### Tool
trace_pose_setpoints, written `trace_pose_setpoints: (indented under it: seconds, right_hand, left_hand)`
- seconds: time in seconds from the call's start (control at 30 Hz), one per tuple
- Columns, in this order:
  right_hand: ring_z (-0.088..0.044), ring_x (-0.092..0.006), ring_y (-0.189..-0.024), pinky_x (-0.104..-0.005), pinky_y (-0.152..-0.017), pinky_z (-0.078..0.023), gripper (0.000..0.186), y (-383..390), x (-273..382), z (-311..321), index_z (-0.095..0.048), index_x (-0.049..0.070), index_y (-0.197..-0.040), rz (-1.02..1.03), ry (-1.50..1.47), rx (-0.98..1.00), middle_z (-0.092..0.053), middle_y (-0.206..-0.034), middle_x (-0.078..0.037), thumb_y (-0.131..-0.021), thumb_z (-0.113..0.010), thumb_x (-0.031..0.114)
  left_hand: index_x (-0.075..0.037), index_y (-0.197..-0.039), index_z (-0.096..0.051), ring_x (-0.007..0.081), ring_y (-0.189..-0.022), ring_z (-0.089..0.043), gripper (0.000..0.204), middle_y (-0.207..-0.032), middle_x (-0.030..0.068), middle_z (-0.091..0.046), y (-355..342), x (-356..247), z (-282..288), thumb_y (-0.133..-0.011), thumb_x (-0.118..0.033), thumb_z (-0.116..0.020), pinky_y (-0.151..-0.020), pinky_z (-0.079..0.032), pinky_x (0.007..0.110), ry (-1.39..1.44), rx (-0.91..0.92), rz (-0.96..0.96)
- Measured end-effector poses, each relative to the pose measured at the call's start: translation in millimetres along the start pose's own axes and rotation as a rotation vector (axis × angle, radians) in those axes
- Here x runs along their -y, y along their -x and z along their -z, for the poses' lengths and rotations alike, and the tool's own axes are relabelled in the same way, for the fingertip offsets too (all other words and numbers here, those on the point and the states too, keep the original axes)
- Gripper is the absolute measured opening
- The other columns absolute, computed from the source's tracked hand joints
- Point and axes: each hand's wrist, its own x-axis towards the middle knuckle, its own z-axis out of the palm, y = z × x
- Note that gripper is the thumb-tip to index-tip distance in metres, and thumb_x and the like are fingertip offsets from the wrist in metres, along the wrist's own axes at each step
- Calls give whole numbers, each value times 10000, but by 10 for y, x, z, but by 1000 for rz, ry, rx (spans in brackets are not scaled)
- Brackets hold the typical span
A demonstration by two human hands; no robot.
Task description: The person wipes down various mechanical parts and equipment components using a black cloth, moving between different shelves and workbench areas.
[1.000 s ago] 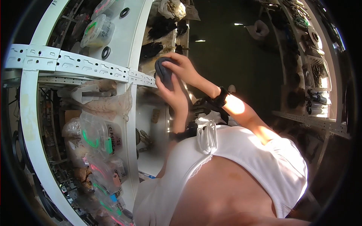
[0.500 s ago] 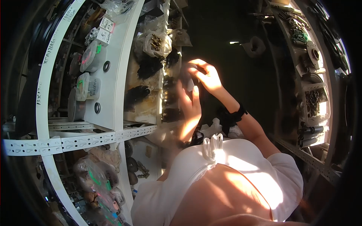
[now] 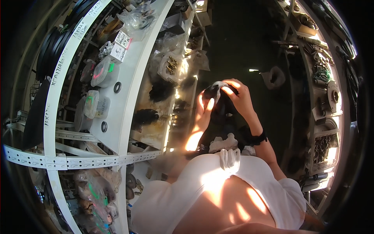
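Observation:
My left hand [image 3: 203,109] and my right hand [image 3: 239,99] hold a dark grey item [image 3: 212,92] between them, apparently soft, with a paler grey edge along its top; exactly what it is I cannot make out. My right hand's fingers bend over the top and right of it, while my left thumb and fingers grip it from the lower left. Both are above the dark floor, in the gap between two rows of shelving. Sunlight falls on my fingers and left forearm.
White metal shelving [image 3: 132,85] on the left holds lidded plastic tubs [image 3: 103,72], black rings [image 3: 117,87], small boxes and bags. Behind it, another shelf has a bag of brass-coloured parts [image 3: 171,66]. Right shelves [image 3: 311,156] carry metal parts. A pale bag [image 3: 272,78] lies on the floor.
The view has turned, so the left shelves show differently. My hands have moved rightward and down in the picture with the grey item, which now shows a paler edge between my fingers.

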Motion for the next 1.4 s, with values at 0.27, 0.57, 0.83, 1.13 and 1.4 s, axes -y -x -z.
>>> trace_pose_setpoints:
  seconds: [0.27, 0.57, 0.83, 1.13, 1.4]
  right_hand:
    - [-564, -251, -700, -283, -625, -439, 160, -709, -399, 273, -580, 3, -894, 72, 207, 3, -586, -797, -116, -754, -617, 68]
    - [-545, -273, -641, -316, -587, -427, 205, -1695, -872, 49, -545, 16, -869, -131, 368, 362, -567, -719, -129, -778, -628, 180]
    - [-512, -220, -567, -287, -562, -420, 177, -2459, -869, -595, -522, 2, -865, -91, 34, 528, -543, -649, -135, -808, -600, 151]
    - [-562, -299, -634, -311, -579, -431, 246, -3250, -350, -1743, -465, 42, -1054, 293, -408, 577, -571, -737, -156, -830, -548, 98]
    - [-474, -350, -1020, -386, -906, -375, 534, -3015, -727, -2919, -424, 24, -1208, 811, -47, 722, -483, -1172, -175, -726, -603, 167]
  left_hand:
    - [-33, -1059, -523, 88, -705, -476, 215, -796, 20, -542, -914, 280, -65, -846, -9, -502, -646, -400, 201, 69, -150, -125]
    - [6, -1020, -516, 105, -854, -508, 170, -935, 41, -539, -1941, -72, 262, -856, -39, -520, -774, -410, 226, 71, -634, -393]
    - [6, -1009, -529, 58, -772, -472, 159, -887, 14, -537, -2108, -532, 814, -859, -45, -521, -701, -380, 184, -87, -930, -459]
    - [-32, -1022, -530, 200, -851, -508, 176, -944, 79, -555, -2290, -1172, 1557, -852, -47, -487, -779, -394, 297, -804, -1407, -597]
    - [-72, -1209, -451, 328, -1236, -304, 363, -1337, 154, -333, -2241, -483, 1830, -857, -157, -450, -996, -247, 479, -1546, -990, 231]
